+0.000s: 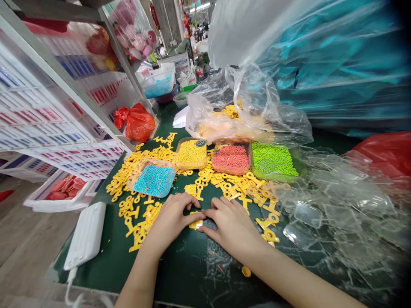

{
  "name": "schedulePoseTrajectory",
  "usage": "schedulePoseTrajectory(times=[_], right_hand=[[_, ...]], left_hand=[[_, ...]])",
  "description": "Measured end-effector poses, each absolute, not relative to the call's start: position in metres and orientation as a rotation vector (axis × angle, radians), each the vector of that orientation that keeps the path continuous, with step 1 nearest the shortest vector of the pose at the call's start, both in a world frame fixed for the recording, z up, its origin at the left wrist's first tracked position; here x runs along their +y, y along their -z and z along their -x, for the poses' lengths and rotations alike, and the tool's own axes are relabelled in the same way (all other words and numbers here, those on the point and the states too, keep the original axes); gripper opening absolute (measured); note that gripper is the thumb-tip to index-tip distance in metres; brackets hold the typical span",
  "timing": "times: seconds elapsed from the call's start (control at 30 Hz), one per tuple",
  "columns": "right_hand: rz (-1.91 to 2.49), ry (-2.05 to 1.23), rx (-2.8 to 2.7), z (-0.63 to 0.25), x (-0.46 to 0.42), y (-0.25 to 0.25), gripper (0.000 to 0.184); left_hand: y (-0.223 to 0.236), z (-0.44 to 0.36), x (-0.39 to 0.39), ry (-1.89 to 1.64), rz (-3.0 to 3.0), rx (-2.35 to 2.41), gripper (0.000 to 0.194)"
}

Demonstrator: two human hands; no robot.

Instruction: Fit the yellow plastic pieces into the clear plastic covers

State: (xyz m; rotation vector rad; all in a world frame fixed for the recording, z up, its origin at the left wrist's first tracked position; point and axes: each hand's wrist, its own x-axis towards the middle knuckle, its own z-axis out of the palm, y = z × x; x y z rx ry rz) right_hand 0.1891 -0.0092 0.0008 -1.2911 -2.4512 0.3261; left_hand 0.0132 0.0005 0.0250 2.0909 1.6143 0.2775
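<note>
You were in a small craft workshop, more a piecework floor than a home. Your green surface [96, 261] carried trays of coloured beads [231, 159] and heaps of yellow plastic pieces [138, 214], with clear plastic blister trays [340, 214] piled alongside. White shelving [48, 115] stacked with packaged goods stood to your left, a bag of plush toys [133, 36] hung above it, and more cluttered work areas [195, 32] ran on behind.

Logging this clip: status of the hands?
Left hand, right hand down on mat. Yellow plastic piece between them. Clear plastic blisters off to the right.
</note>
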Motion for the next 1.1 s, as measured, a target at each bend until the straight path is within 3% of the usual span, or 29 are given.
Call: schedulePoseTrajectory(times=[0.37,1.1], right_hand=[[1.308,-0.374,-2.438,-0.188,-0.008,-0.002,0.02],[1.274,-0.286,-2.453,-0.19,-0.009,0.002,0.023]], left_hand=[[-0.017,-0.007,0.004,-0.302,-2.059,1.694,0.023],[-0.026,-0.004,-0.002,-0.392,-2.175,1.605,0.016]])
